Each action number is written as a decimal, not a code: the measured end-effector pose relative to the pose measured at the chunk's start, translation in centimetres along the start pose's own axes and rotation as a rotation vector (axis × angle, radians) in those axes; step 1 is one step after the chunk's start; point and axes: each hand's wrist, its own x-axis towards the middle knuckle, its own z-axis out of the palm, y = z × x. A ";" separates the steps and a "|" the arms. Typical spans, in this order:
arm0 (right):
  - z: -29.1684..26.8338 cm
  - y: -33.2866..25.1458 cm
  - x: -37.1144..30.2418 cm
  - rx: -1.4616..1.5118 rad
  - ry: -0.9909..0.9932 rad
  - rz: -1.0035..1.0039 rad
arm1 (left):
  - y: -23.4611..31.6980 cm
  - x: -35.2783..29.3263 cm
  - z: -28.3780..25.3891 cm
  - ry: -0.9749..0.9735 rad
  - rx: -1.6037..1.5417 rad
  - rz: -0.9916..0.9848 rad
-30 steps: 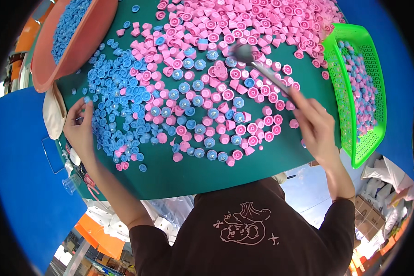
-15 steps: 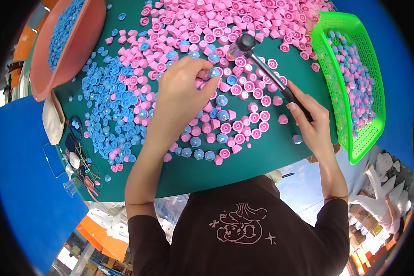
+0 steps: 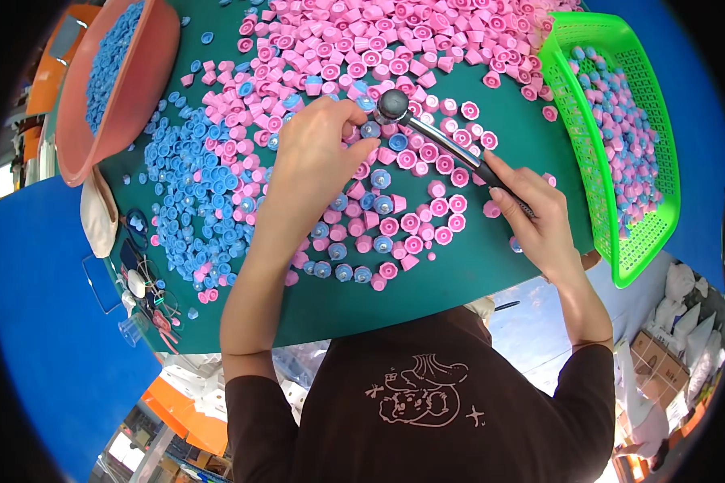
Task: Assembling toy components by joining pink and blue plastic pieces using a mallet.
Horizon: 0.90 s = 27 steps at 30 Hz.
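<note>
My right hand is wrapped round the black grip of a small hammer with a metal shaft. Its rounded black head sits low over the pieces, close by my left fingertips. My left hand has thumb and index finger apart, with a blue-topped piece just beyond the gap between them. Around the hands lie pink cup-shaped pieces, some standing with their hollow ends up. Several carry blue caps with a shiny centre. My palm and wrist hide the pieces beneath.
Loose blue caps spread at the left, below a salmon-coloured basin of blue caps. Pink pieces heap at the far side. A green basket of pink-and-blue pieces stands right. Small tools lie near the left edge.
The hammer head has come down and left toward my left fingers. My left thumb and index finger have parted from the blue-topped piece they pinched.
</note>
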 end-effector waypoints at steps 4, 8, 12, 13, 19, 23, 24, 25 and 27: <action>0.2 -0.3 0.1 -0.029 -0.003 -0.014 | -0.5 -0.3 -0.5 0.003 -0.008 0.011; 0.4 -1.4 -0.1 -0.063 0.014 -0.055 | -1.1 -1.1 -2.6 0.066 -0.028 -0.045; 1.1 -1.4 0.0 -0.177 0.018 -0.171 | -2.3 -3.4 -6.7 0.205 -0.119 -0.186; 1.3 -1.1 0.2 -0.216 -0.073 -0.115 | -2.7 -4.3 -8.0 0.278 -0.202 -0.259; 1.7 -0.2 0.3 0.063 0.217 -0.019 | -11.6 -11.8 -15.8 0.656 -0.041 -0.445; -0.5 0.6 0.7 0.390 0.071 0.286 | -16.0 -13.7 -16.6 0.532 0.301 -0.458; -0.3 0.4 1.1 0.388 0.047 0.291 | -16.1 -13.6 -16.1 0.478 0.385 -0.451; -0.1 0.5 1.1 0.388 0.043 0.286 | -16.0 -13.5 -15.8 0.450 0.411 -0.458; 0.3 0.7 1.0 0.370 0.059 0.279 | -16.6 -13.3 -15.2 0.472 0.399 -0.480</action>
